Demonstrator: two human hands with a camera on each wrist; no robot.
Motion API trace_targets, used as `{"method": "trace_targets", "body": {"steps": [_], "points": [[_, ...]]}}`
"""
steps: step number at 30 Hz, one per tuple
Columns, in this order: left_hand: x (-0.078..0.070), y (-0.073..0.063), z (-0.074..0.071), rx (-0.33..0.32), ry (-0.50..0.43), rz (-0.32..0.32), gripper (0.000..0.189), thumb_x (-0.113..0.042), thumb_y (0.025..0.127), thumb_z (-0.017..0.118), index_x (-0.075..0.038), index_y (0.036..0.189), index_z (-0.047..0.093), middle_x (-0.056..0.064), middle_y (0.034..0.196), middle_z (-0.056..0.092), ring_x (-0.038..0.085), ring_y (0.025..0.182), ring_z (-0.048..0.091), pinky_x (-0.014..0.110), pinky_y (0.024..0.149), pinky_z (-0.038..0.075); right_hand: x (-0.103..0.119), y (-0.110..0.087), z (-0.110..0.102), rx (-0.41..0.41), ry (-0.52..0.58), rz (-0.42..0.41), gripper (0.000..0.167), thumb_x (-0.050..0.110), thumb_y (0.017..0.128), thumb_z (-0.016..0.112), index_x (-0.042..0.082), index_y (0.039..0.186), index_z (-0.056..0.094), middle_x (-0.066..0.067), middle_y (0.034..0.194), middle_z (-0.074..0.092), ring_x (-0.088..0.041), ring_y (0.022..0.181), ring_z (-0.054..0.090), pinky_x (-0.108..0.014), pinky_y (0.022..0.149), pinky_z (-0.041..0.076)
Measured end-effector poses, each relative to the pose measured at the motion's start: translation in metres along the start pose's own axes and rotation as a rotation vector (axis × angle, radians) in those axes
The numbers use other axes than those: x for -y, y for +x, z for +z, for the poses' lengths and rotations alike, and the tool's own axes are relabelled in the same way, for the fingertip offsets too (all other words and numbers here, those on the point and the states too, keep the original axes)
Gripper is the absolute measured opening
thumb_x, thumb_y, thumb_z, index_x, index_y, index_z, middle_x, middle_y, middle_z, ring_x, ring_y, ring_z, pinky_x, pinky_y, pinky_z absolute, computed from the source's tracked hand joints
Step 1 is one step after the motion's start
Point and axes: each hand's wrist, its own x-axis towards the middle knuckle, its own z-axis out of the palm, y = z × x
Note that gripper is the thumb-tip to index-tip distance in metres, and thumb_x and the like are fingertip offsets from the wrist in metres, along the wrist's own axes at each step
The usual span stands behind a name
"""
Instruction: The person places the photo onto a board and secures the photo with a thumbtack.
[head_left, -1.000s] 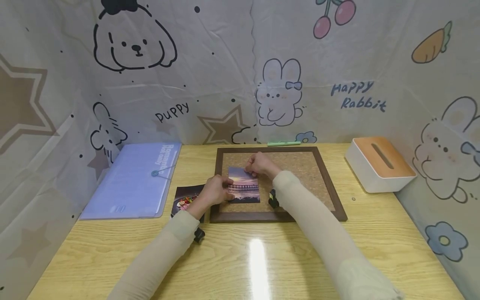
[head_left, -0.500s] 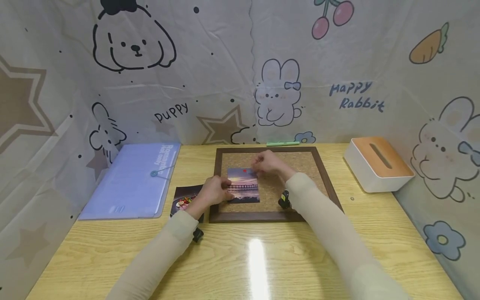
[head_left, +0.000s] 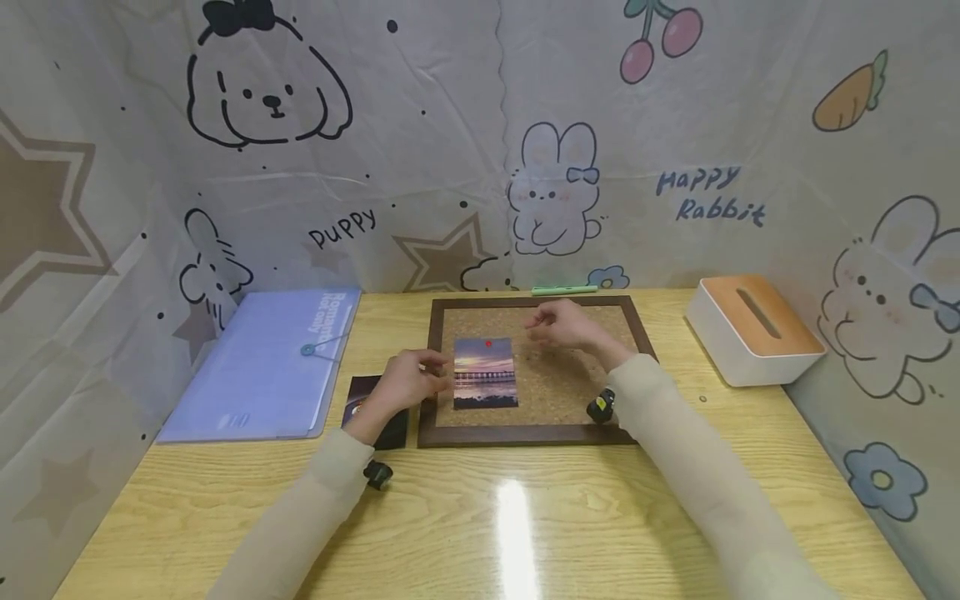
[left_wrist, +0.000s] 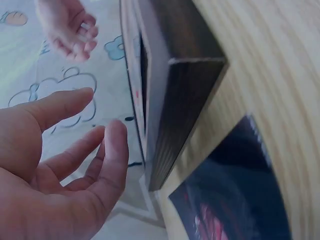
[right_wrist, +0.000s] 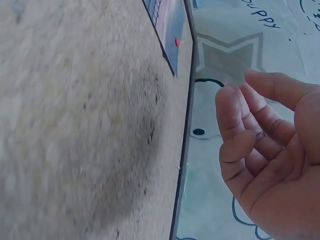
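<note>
Sunset photo lies on the left half of the cork board, one red pin near the middle of its top edge. Its pinning looks done: neither hand touches it, and it sits roughly square to the frame. The second photo seems to be what is left, since it lies off the board and no pin shows in it.

Furthest left, a flat folder of translucent bluish plastic, with a thin cord and round button, rests on the pale, grained wood table. Next comes the second photo, dark and smooth, partly covered by the left arm; the left wrist view shows a pinkish-red patch on it. The left hand hangs just beside the sunset photo, thumb and fingers apart and gently bent, pinching nothing.

The cork is speckled and grainy, edged by square-cut dark brown wood. Over its bare right part hovers the right hand, fingers loosely curved, thumb apart from them, nothing visible between. Behind the frame lies a slim, light green pen. Furthest right stands a white box with rounded corners and a slotted, wood-coloured lid.
</note>
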Motion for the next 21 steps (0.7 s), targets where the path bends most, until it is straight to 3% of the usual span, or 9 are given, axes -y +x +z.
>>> {"method": "trace_targets", "body": {"steps": [8,14,21], "points": [[0.009,-0.015,-0.022,-0.052,-0.038,-0.028,0.044,-0.024,0.093,0.070,-0.010,0.135,0.063,0.015,0.128,0.066,0.030,0.106,0.069,0.038,0.077,0.059,-0.008,-0.021,-0.017,-0.028,-0.031,-0.020,0.019,0.023,0.097,0.065,0.009,0.110,0.069,-0.017,0.104,0.071,-0.032,0.090,0.070,-0.029,0.062,0.048],[0.019,-0.025,-0.034,-0.104,-0.031,-0.010,0.046,-0.025,0.094,0.069,-0.007,0.136,0.061,0.019,0.129,0.065,0.033,0.106,0.070,0.035,0.072,0.059,-0.017,-0.035,-0.027,-0.045,-0.036,-0.029,0.022,0.024,0.098,0.064,0.008,0.112,0.069,-0.021,0.107,0.071,-0.028,0.087,0.071,-0.028,0.061,0.049],[0.031,-0.038,-0.049,-0.097,-0.069,-0.063,0.048,-0.029,0.096,0.067,-0.012,0.140,0.058,0.019,0.138,0.059,0.035,0.114,0.065,0.038,0.075,0.058,-0.027,-0.052,-0.040,-0.085,-0.049,-0.036,0.025,0.024,0.098,0.064,0.006,0.115,0.068,-0.021,0.107,0.071,-0.023,0.084,0.071,-0.028,0.062,0.051]]}}
